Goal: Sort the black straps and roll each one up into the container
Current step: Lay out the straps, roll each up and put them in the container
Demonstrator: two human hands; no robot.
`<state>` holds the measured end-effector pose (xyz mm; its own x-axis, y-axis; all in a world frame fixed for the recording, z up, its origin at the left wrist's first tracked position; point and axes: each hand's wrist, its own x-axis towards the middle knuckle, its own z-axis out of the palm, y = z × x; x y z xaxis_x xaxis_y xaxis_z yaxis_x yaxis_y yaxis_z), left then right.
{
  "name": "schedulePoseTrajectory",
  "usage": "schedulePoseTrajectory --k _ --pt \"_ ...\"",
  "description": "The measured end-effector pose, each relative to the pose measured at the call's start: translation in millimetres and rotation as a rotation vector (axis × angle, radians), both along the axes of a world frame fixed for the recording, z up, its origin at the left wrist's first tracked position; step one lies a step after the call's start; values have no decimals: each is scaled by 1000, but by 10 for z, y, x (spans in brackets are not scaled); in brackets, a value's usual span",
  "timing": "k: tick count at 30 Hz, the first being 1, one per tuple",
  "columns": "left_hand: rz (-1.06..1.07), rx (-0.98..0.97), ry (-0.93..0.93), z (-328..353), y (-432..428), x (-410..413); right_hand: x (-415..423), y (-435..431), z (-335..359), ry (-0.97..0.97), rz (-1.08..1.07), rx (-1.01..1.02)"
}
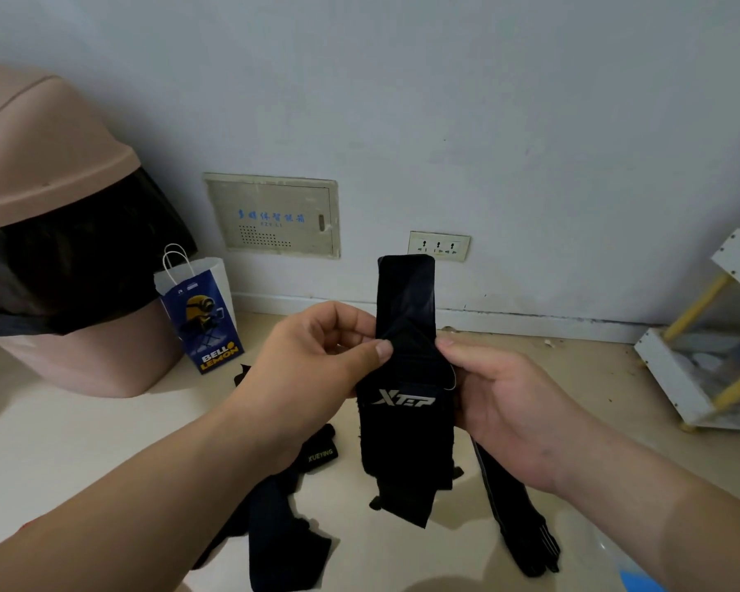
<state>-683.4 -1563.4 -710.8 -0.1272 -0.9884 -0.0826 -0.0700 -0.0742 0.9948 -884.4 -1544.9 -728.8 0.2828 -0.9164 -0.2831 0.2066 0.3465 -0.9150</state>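
I hold a wide black strap with white "XTEP" lettering upright in front of me, above the floor. My left hand pinches its left edge between thumb and curled fingers. My right hand grips its right edge, thumb on the front. The strap's top end stands up above both hands and its lower end hangs down. More black straps lie on the floor below: one marked "XUEYING", a wide one at lower left, and a long narrow one at the right.
A pink bin lined with a black bag stands at the left. Beside it is a blue and white paper bag. A white and yellow rack stands at the right. The wall behind has sockets. Something blue shows at the bottom right.
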Motion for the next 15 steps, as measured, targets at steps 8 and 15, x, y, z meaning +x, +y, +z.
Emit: schedulePoseTrajectory --k 8,15 --pt "54 120 174 -28 0 -17 50 -12 -40 -88 -35 36" --pt "160 154 219 -93 -9 -46 125 -4 -99 128 -41 -89"
